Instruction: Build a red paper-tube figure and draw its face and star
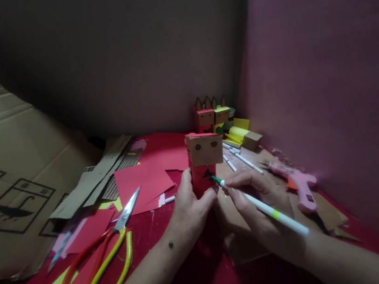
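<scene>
A red paper-covered cardboard figure with a box-shaped brown head and two drawn eyes stands upright in the middle of the head view. My left hand is closed around its lower body. Between the fingers of my right hand is a white marker with a green tip. That tip touches, or comes very close to, a dark star-like drawing on the red front. Two similar figures with pointed ears, one red and one yellow, stand behind it.
Scissors with red and yellow handles lie at left by red paper sheets. A pink glue gun and several markers lie at right. A large cardboard box borders the left; a pink wall rises at right.
</scene>
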### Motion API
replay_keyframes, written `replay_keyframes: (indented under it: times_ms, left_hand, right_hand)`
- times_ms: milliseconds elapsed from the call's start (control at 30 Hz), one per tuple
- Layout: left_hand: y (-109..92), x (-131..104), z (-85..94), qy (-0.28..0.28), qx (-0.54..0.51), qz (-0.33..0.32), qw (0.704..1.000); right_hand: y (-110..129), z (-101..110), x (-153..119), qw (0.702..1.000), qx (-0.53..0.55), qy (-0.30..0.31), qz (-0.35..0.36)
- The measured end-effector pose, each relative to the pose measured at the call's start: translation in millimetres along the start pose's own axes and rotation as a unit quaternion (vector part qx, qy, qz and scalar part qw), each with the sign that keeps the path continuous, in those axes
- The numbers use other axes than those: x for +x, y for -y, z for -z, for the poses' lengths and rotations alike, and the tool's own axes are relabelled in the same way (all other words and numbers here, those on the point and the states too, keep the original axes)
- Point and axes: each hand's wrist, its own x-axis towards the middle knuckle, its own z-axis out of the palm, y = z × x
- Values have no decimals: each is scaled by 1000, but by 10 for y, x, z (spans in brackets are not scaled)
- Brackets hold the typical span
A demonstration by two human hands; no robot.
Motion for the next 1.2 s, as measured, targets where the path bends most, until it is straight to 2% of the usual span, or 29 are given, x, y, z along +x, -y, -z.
replay_keyframes:
  times_ms: [333, 733, 1033, 1200]
  left_hand:
    - [15, 4, -1, 4, -6, -8, 1000]
    - [13, 17, -1, 0, 30, -32, 999]
    - [3, 1, 5, 6, 16, -26, 1000]
    - [-9, 2, 12, 4, 26, -10, 1000]
  right_hand:
    - [-24, -18, -9, 1000, 0, -6, 12]
    - [-42, -34, -24, 999, -7, 22, 38]
    - [-9, -18, -4, 999, -14, 22, 43]
    - [-23, -21, -18, 1000, -13, 10, 23]
